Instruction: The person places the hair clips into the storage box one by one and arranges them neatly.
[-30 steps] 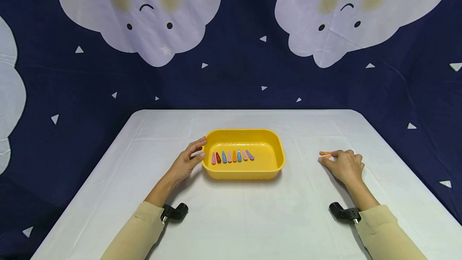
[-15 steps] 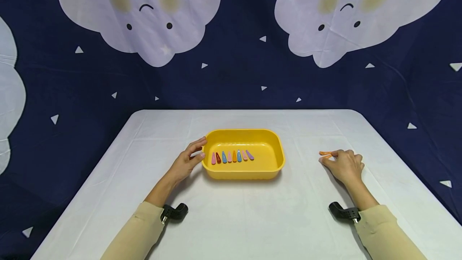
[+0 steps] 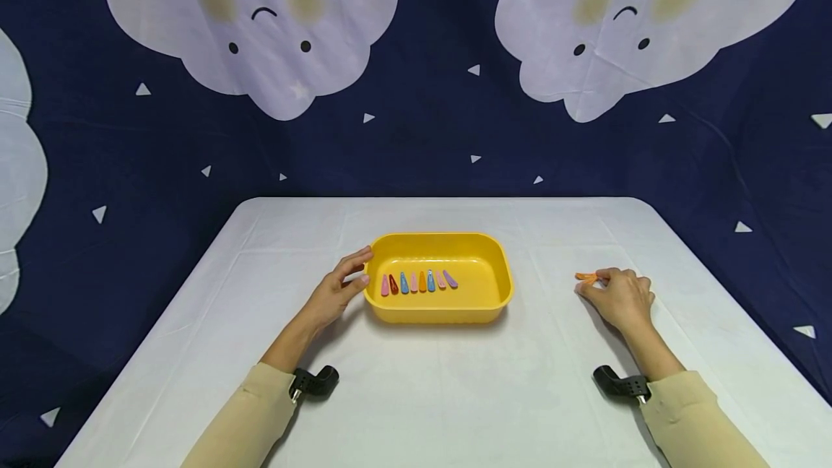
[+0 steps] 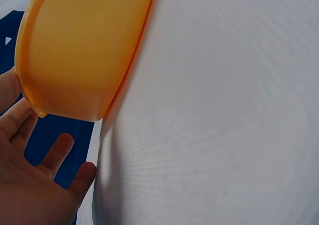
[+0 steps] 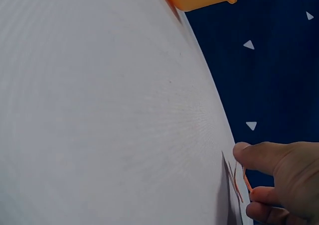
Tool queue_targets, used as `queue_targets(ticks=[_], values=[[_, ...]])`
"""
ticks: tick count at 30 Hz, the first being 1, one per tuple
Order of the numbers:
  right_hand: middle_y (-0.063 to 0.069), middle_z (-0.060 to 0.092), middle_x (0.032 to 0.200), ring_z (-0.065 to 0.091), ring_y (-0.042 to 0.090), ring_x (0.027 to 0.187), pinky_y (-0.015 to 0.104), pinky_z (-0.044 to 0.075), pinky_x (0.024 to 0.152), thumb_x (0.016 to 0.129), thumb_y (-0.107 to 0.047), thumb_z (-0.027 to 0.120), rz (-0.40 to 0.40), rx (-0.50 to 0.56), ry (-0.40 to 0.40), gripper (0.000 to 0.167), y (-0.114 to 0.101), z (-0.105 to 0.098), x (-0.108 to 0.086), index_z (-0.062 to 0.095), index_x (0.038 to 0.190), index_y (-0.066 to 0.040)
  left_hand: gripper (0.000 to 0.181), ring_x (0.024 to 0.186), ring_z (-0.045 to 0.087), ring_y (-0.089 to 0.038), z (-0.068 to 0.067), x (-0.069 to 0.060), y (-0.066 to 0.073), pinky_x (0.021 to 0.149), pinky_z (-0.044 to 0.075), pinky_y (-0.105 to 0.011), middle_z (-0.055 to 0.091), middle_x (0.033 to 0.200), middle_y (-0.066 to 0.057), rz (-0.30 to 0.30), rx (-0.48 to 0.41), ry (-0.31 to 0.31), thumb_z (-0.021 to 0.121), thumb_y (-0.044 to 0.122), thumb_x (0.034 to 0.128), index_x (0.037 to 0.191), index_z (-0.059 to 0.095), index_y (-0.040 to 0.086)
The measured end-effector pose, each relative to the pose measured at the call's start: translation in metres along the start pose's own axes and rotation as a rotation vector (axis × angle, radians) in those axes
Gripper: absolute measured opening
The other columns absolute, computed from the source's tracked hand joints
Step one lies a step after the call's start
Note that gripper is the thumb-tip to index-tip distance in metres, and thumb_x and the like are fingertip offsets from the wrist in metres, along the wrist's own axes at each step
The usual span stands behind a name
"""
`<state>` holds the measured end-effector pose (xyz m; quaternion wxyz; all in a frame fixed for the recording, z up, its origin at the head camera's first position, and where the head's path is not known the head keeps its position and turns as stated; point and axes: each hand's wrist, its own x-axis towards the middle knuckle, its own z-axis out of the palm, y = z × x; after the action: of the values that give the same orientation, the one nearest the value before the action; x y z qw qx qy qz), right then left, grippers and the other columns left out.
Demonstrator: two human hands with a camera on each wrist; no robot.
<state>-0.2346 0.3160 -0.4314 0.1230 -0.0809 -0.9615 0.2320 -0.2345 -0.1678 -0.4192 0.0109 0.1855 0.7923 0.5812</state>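
My left hand (image 3: 333,296) touches the left end of a yellow tray (image 3: 438,316), thumb and fingertips at its rim and the other fingers spread. In the left wrist view some of these fingers stand free beside the tray wall. Small snap hair clips (image 3: 422,281) in pink, red, blue, orange and purple lie in a row inside the tray. At the table's right, my right hand (image 3: 624,298) pinches a thin orange hair clip (image 3: 588,281) between thumb and fingers, low over the cloth. Another orange strip (image 3: 581,275) appears just beyond it; where one ends is hard to tell.
A white cloth covers the table (image 3: 442,388). Behind hangs a dark blue cloth (image 3: 429,128) with clouds and small triangles. Black cameras are strapped on both wrists. The tray stands between the hands, its right end having bare floor beside the row of clips.
The orange pieces at my right fingertips now show closer together, with the fingers shifted very slightly. My left hand, the tray and its clips have stayed in place.
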Motion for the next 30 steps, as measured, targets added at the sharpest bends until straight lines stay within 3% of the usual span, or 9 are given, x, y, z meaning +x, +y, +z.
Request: queue_targets(ticks=[13,20,30], values=[[0.031,0.060,0.113,0.044,0.050,0.103,0.053,0.030,0.078,0.083,-0.033,0.067,-0.088,0.049,-0.006,0.054,-0.017,-0.011,-0.002,0.058,0.118,0.006,0.046,0.136,0.032,-0.037,-0.001,0.001,-0.002,0.112,0.027,-0.054,0.026,0.156,-0.007,0.004,0.000,-0.010,0.051,0.017,0.0974,0.141,0.041,0.004],[0.027,0.063,0.107,0.048,0.046,0.098,0.052,0.030,0.077,0.082,-0.031,0.068,-0.162,0.073,0.012,0.053,-0.031,-0.016,-0.004,0.059,0.118,0.006,0.046,0.135,0.033,-0.037,-0.001,0.001,-0.002,0.111,0.028,-0.054,0.026,0.156,-0.008,0.013,-0.006,-0.012,0.051,0.017,0.0973,0.141,0.041,0.004],[0.026,0.060,0.114,0.047,0.040,0.103,0.050,0.033,0.085,0.083,-0.033,0.069,-0.205,0.132,-0.016,0.055,-0.055,-0.020,-0.007,0.057,0.122,0.004,0.046,0.134,0.034,-0.037,-0.001,0.000,0.000,0.111,0.029,-0.054,0.027,0.156,-0.008,0.010,-0.003,-0.004,0.052,0.016,0.0971,0.140,0.042,0.004]])
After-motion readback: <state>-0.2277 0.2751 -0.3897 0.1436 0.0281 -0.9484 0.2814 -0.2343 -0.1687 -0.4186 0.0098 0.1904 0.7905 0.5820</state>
